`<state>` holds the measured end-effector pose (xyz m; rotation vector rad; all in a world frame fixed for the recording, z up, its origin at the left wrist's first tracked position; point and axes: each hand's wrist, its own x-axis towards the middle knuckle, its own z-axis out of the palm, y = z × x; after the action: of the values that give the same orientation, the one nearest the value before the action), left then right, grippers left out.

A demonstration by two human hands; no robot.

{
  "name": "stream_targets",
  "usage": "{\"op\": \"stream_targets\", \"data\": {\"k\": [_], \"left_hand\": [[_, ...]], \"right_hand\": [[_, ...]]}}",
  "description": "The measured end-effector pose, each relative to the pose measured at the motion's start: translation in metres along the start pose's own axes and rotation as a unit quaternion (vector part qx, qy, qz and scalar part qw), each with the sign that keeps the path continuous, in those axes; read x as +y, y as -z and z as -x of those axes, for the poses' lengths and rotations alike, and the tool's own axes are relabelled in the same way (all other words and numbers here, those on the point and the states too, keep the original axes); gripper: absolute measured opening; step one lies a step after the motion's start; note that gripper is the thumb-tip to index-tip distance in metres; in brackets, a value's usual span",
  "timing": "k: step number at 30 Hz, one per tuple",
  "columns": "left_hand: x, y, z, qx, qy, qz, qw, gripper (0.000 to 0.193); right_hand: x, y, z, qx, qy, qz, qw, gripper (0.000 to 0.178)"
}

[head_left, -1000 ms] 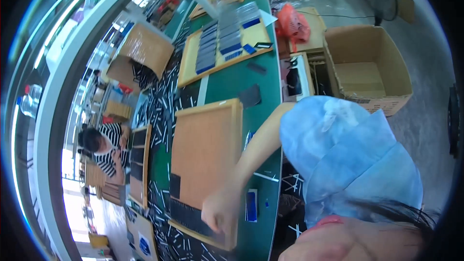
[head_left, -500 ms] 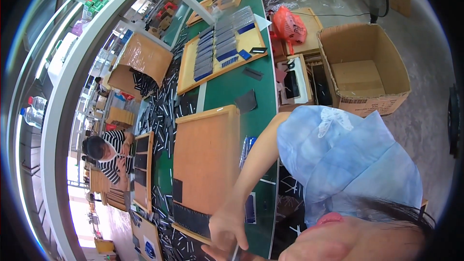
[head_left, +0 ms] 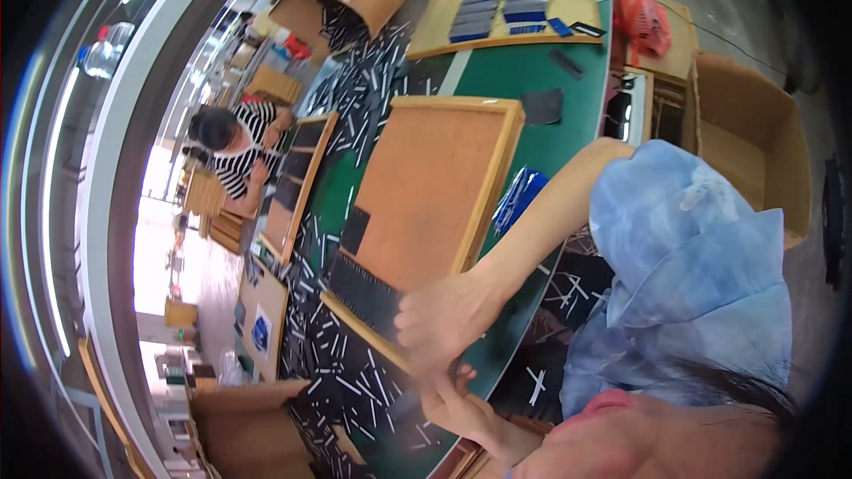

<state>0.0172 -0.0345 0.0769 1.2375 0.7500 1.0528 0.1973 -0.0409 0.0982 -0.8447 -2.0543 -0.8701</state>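
Note:
My right hand [head_left: 448, 324] is closed in a fist, slightly blurred, over the near corner of a shallow wooden-framed tray [head_left: 426, 182]. Just below it, my left hand [head_left: 457, 404] meets it with fingers bent together. Whatever sits between the two hands is hidden. Black rectangular pieces [head_left: 364, 293] with a row of small marks along one edge lie in the tray's lower end; the rest of its brown board shows bare. Close to my right forearm is a bundle of blue clear-wrapped pieces [head_left: 519, 200].
Loose black and white strips [head_left: 355, 390] litter the green table [head_left: 568, 142]. A second tray [head_left: 470, 0] holds stacked blue-grey pieces. Cardboard boxes [head_left: 754, 142] stand at right and lower left. Across the table, a person in a striped top [head_left: 240, 146] works at another tray.
The view has swung, so the table and trays appear shifted to the right. My hands show higher in the picture, the right now in a fist; a thin pale piece seen between them earlier is hidden.

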Motion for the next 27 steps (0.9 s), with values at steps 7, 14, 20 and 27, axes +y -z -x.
{"op": "stream_targets", "data": {"k": [7,14,20,27], "left_hand": [[-0.012,0.015,0.0,0.012,0.044,-0.004,0.999,0.024],[-0.016,0.047,-0.003,0.074,0.031,-0.035,0.996,0.029],[-0.009,0.04,0.001,0.112,0.004,-0.078,0.991,0.031],[-0.008,0.035,0.003,0.133,-0.027,-0.081,0.987,0.031]], "right_hand": [[-0.002,0.011,0.004,0.013,0.001,-0.047,0.999,0.016],[-0.03,0.021,0.033,-0.076,0.024,-0.164,0.983,0.021],[-0.038,0.021,0.051,-0.24,0.028,-0.227,0.943,0.037],[-0.033,0.027,0.056,-0.189,-0.032,-0.259,0.947,0.022]]}}
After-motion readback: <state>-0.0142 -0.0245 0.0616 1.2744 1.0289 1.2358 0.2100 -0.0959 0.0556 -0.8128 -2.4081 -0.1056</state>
